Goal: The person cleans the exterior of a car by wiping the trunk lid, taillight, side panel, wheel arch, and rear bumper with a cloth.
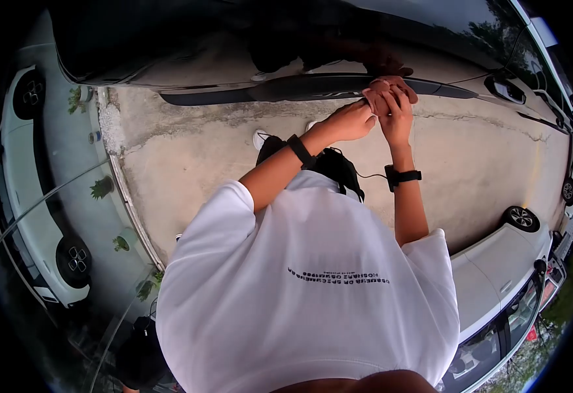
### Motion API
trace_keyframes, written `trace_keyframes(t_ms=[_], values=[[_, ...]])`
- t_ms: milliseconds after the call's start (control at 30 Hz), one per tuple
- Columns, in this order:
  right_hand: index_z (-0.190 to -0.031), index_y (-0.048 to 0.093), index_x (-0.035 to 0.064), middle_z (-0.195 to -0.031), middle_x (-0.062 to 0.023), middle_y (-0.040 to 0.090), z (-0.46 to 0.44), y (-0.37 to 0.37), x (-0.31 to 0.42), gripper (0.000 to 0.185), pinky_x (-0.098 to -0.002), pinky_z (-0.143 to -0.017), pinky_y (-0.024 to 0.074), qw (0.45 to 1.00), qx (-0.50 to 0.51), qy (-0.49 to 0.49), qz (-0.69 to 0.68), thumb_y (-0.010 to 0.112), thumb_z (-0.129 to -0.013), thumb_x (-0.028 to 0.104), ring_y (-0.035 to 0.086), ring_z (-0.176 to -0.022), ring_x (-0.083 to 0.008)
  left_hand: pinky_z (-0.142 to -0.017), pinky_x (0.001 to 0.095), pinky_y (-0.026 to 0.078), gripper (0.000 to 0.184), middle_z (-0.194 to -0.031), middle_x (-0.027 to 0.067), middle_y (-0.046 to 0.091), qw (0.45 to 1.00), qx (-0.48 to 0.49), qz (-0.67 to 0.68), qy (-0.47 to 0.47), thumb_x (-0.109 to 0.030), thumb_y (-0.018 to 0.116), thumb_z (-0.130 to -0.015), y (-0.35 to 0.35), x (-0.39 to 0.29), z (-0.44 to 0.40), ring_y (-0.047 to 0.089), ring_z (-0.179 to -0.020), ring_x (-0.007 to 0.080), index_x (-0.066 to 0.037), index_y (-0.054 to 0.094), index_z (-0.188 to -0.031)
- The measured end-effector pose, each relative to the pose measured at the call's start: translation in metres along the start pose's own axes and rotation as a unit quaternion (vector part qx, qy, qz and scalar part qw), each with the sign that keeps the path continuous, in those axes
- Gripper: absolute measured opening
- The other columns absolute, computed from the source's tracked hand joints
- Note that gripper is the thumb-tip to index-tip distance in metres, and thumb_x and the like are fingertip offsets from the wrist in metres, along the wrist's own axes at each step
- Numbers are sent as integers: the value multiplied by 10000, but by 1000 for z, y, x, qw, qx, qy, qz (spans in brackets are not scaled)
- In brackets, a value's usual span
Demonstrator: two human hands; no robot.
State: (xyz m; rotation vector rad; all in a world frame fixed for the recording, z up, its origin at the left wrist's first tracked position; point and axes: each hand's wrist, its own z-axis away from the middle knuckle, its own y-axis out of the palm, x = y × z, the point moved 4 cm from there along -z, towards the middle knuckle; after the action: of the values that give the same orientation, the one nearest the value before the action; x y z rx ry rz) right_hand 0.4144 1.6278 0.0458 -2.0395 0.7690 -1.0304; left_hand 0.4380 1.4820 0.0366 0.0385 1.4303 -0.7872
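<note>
A reddish-brown cloth [385,86] lies bunched against the dark lower side trim [293,89] of a glossy black car [201,56]. Fingers of my right hand [396,118] are bent over the cloth, gripping it at the trim. Just to the left, my left hand [353,122] is closed at the cloth's near edge, its fingertips partly hidden by the folds. Both wrists wear black straps, and a thin cable runs from the right strap [403,177] toward a black bag-like item [342,170] by my body.
Concrete ground [188,157] lies between me and the black car. A white car [489,281] stands behind me on the right. At the left, a glass pane reflects or shows another white car [41,190], with potted plants [102,188] along the curb [129,203].
</note>
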Motion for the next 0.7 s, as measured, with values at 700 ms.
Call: trace_keyframes(t_ms=[700], values=[[-1159,642,20,-1095,-170,682,-17,141,155,419,-357,-905,494,918,187,144,-318,758,-826,246,653,-1039,-311,-971,388,470,704,-1304,260,569,896,-327,202,-223,-508,500,-960,-83,186,141,613,-1126,382,71,450,-1357]])
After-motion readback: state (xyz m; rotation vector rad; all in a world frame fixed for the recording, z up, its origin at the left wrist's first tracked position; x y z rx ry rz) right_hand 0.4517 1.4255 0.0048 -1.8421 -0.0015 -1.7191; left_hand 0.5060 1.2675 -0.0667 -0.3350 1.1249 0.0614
